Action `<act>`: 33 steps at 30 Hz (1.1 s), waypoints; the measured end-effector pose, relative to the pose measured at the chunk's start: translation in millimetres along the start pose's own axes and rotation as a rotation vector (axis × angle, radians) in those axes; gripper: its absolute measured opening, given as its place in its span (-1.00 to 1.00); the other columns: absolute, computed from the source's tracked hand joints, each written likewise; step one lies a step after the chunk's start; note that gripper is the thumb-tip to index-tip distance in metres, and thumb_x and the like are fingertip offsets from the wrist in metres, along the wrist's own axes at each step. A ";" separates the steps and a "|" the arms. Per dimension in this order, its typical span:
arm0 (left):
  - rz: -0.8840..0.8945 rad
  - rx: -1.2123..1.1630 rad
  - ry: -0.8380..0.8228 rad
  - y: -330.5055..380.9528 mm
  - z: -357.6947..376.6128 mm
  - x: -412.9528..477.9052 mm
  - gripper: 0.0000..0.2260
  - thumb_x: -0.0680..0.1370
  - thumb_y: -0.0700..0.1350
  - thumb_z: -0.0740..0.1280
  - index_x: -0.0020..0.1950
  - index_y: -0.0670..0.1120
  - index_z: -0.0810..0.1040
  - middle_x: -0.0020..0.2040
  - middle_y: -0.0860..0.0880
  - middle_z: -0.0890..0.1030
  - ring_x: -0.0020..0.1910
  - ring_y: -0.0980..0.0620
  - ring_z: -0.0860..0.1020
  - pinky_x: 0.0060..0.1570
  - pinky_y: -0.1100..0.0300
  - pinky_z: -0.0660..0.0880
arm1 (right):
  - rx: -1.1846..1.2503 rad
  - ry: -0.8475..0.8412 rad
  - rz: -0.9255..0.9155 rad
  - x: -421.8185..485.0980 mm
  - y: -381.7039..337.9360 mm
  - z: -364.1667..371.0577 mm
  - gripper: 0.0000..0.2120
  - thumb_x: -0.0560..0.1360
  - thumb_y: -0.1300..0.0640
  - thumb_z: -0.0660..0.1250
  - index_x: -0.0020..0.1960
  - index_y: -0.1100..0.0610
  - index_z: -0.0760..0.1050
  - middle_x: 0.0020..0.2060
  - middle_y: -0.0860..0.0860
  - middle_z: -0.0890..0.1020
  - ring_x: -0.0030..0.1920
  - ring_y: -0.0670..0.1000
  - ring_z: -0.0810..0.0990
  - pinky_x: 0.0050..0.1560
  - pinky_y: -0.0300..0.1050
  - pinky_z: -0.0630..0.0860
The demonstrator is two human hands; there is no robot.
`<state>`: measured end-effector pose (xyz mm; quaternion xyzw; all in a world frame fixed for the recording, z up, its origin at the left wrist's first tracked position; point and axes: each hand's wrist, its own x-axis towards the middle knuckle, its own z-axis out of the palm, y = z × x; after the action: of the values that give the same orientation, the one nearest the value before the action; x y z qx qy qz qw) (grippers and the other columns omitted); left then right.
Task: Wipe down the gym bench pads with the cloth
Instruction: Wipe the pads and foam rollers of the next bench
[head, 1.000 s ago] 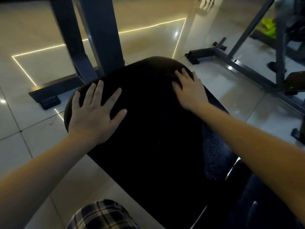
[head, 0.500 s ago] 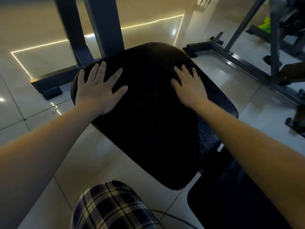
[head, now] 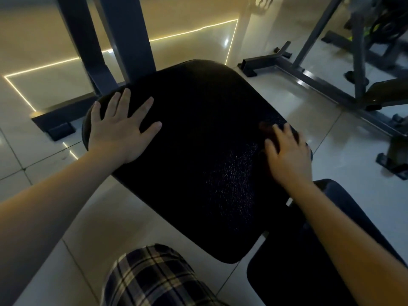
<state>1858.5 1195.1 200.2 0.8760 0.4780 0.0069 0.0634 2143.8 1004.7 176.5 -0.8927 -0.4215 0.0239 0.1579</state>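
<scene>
Near right hand [head: 287, 155], black pad [head: 198, 129] grainy, glinting, maybe damp

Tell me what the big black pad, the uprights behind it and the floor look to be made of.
Bench pad: probably vinyl or faux leather, black, with a fine grain catching glints.
Uprights: likely painted steel, dark matte box section.
Floor: glossy ceramic-looking tiles, grout lines and light reflections.

2 hands [head: 119, 131] [head: 289, 157], 2 black bench pads [head: 198, 155] [head: 278, 281], 2 steel uprights [head: 77, 40] [head: 128, 36], 1 plaid-clad knee [head: 154, 279]
</scene>
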 end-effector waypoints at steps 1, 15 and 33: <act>-0.002 0.003 -0.005 -0.3 -0.3 0.7 -0.26 0.46 0.48 -0.31 0.60 0.24 -0.12 0.63 -0.05 -0.18 0.60 -0.03 -0.18 0.53 -0.16 -0.19 | 0.010 0.008 0.021 17.5 4.9 -0.5 -0.50 0.64 -0.14 0.02 0.55 -0.04 0.16 0.56 0.04 0.14 0.54 0.21 0.04 0.51 0.28 0.01; 0.019 -0.027 0.016 -2.9 2.6 -2.8 -0.39 0.57 0.34 -0.15 0.60 0.22 -0.13 0.63 -0.07 -0.19 0.60 -0.05 -0.19 0.52 -0.17 -0.19 | 0.015 0.033 0.085 37.8 -4.5 -1.7 -0.47 0.60 -0.16 -0.02 0.52 -0.03 0.17 0.50 0.09 0.27 0.47 0.27 0.20 0.39 0.35 0.22; 0.294 -0.767 0.707 -32.6 24.2 -27.5 -0.62 0.44 -0.10 0.21 0.23 -0.18 0.44 0.19 -0.10 0.47 0.11 -0.07 0.49 0.14 -0.05 0.44 | 0.060 -0.168 -0.756 -56.4 -203.5 45.5 -0.49 0.58 -0.02 -0.01 0.49 0.05 0.31 0.48 -0.07 0.32 0.53 -0.08 0.12 0.55 -0.04 -0.01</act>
<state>1818.0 1187.0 173.7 0.7918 0.3060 0.4839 0.2125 1947.9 1094.8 189.7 -0.6641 -0.7315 0.0496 0.1467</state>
